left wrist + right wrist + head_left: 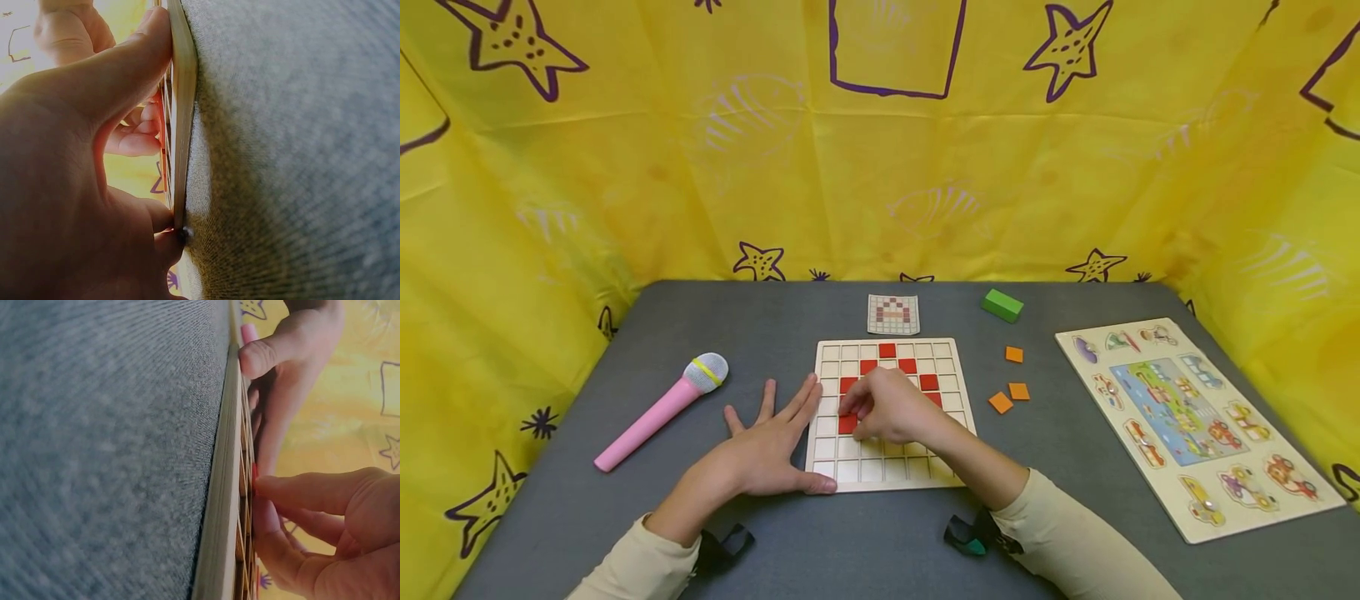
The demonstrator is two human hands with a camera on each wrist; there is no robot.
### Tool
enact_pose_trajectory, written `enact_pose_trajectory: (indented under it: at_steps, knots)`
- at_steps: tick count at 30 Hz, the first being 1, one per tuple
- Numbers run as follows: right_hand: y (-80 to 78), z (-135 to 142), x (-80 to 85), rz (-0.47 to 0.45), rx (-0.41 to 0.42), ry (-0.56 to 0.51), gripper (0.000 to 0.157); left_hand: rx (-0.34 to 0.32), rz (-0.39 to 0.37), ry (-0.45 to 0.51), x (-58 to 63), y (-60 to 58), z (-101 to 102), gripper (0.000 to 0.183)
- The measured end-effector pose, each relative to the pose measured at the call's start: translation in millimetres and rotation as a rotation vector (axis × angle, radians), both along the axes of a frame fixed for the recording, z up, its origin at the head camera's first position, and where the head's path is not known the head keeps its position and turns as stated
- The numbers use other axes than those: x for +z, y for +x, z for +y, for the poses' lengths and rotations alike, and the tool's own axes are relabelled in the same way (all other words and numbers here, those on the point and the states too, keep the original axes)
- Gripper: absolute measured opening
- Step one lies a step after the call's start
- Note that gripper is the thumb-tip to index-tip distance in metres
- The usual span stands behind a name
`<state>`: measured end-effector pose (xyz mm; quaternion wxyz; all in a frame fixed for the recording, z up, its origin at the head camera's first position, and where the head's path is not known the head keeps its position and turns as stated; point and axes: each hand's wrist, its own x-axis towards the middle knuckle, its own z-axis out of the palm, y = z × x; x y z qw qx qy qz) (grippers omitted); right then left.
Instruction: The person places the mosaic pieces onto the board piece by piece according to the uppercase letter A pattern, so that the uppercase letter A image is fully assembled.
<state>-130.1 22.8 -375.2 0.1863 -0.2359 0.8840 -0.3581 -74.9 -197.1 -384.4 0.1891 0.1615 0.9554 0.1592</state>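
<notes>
A wooden grid board [895, 473] lies on the table, with several red square tiles [887, 351] set in its cells in a peaked pattern. My left hand [772, 454] rests at the board's left side, fingers spread, with the thumb [147, 44] on the front left corner. Over the board's middle, my right hand [891, 408] has its thumb and index fingertips around a red tile [847, 424] at a left-hand cell. In the right wrist view those fingertips [265, 515] are right at the grid surface. The right hand hides several cells beneath it.
Behind the board lies a small pattern card [892, 315]. To the right are loose orange tiles [1014, 355] and a green block [1002, 306]. A picture knob puzzle [1157, 492] lies at the far right, a pink toy microphone [651, 423] at the left. Yellow cloth [880, 208] surrounds the table.
</notes>
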Motion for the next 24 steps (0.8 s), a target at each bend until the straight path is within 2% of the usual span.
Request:
enact_pose_trajectory:
  at_steps: [17,24]
  knots:
    - [-3.1,7,4.0,0.037,0.055,-0.039,0.014,0.012,-0.011,0.005,0.8,0.1,0,0.134]
    - [-5.9,20,17.3,0.065,0.054,-0.076,0.012,0.012,-0.011,0.009,0.6,0.4,-1,0.135]
